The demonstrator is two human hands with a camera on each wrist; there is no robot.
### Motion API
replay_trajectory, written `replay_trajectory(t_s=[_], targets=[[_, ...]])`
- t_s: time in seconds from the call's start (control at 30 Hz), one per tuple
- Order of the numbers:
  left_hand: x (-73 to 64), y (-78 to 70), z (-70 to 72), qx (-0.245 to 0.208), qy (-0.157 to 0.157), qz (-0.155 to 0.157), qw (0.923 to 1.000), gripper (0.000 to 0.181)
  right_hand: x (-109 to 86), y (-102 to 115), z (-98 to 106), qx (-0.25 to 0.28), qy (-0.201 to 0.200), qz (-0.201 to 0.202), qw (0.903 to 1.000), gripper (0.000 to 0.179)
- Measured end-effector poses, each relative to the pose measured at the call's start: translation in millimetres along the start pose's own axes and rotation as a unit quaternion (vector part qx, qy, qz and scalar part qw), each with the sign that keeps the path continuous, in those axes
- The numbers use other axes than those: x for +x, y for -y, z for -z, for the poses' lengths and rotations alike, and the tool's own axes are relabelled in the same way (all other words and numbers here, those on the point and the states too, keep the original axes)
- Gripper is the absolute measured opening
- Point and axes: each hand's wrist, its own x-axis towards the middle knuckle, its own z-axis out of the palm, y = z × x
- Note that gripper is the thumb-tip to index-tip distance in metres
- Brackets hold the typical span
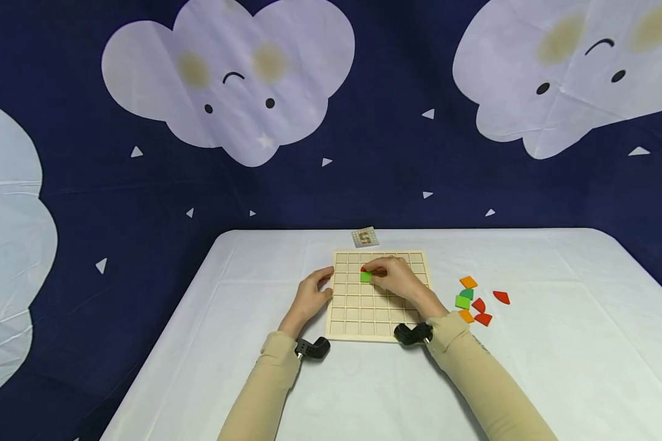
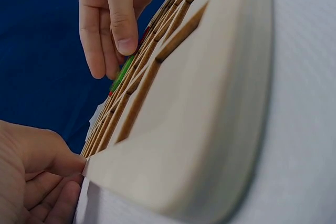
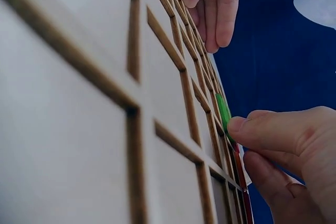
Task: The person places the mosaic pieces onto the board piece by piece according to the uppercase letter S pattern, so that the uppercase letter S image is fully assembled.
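Observation:
A wooden grid board point(image 1: 358, 306) lies on the table in front of me. My left hand point(image 1: 309, 296) rests at its left side, fingertips and thumb touching the rim with the fingers loosely bent. Over the back part of the grid, my right hand point(image 1: 397, 278) pinches a light green square tile point(image 1: 366, 277) between thumb and forefinger, close on the cells. In the right wrist view the thumb touches one end of the green tile point(image 3: 223, 111). A red piece point(image 1: 363, 269) shows just behind it, partly hidden under the forefinger.
Right of the board lie loose pieces: orange squares point(image 1: 468, 282), a light green square point(image 1: 463, 302), a dark green quarter-round point(image 1: 467, 294) and several red quarter-rounds point(image 1: 501, 297). A small pattern card point(image 1: 365, 237) lies behind the board. A dark cloth with clouds hangs beyond the white table point(image 1: 254, 275).

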Motion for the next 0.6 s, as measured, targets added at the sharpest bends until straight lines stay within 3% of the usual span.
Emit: replay_trajectory(t_s=[0.2,0.33,0.5,0.6], targets=[[-0.6,-1.1,0.2,-0.003,0.002,-0.001,1.0,0.049,-0.5,2,1,-0.003,-0.017,0.008,0.9998,0.03],[-0.8,-1.2,0.1,-0.004,0.004,0.002,1.0,0.05,-0.7,10,10,0.022,-0.045,-0.001,0.9987,0.029],[-0.6,0.4,-0.5,0.005,0.005,0.001,1.0,0.05,-5.7,24,39,0.078,-0.082,-0.007,0.9936,0.03],[-0.2,0.7,-0.4,0.007,0.003,-0.001,1.0,0.05,-13.0,26,61,0.083,-0.112,-0.006,0.9903,0.031]])
